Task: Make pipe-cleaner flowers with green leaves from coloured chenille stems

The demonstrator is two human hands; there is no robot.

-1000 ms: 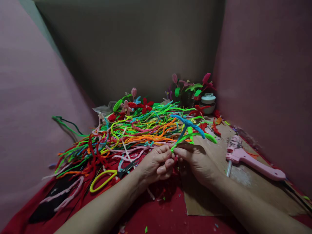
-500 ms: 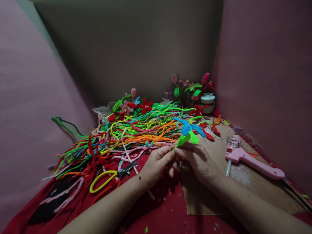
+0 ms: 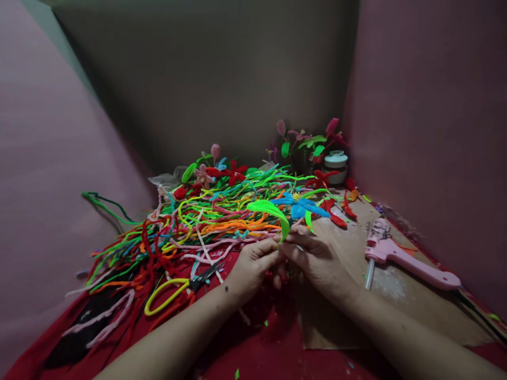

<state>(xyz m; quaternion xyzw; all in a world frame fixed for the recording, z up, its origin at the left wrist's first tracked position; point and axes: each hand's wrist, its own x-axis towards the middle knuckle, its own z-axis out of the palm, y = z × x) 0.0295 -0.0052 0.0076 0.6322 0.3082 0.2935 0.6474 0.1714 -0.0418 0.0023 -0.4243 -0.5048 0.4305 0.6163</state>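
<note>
A blue pipe-cleaner flower (image 3: 300, 206) with a yellow centre stands up from between my fingertips. Its bright green leaves (image 3: 273, 210) spread out, one arching left and another hanging on the right. My left hand (image 3: 255, 266) pinches the lower stem from the left, thumb against fingers. From the right, my right hand (image 3: 317, 258) closes on the same stem, its fingertips meeting those of the left. The fingers hide most of the stem.
A heap of coloured pipe cleaners (image 3: 222, 211) lies behind and left. Yellow-handled scissors (image 3: 170, 295) rest near my left forearm. A pink glue gun (image 3: 420, 264) lies on the cardboard (image 3: 332, 327) at right. Finished flowers (image 3: 312, 140) and a lidded jar (image 3: 336, 166) stand behind.
The blue flower has turned between my fingers. One green leaf now reaches out to the left, and the yellow centre shows at the top. Both hands stay in nearly the same place.
</note>
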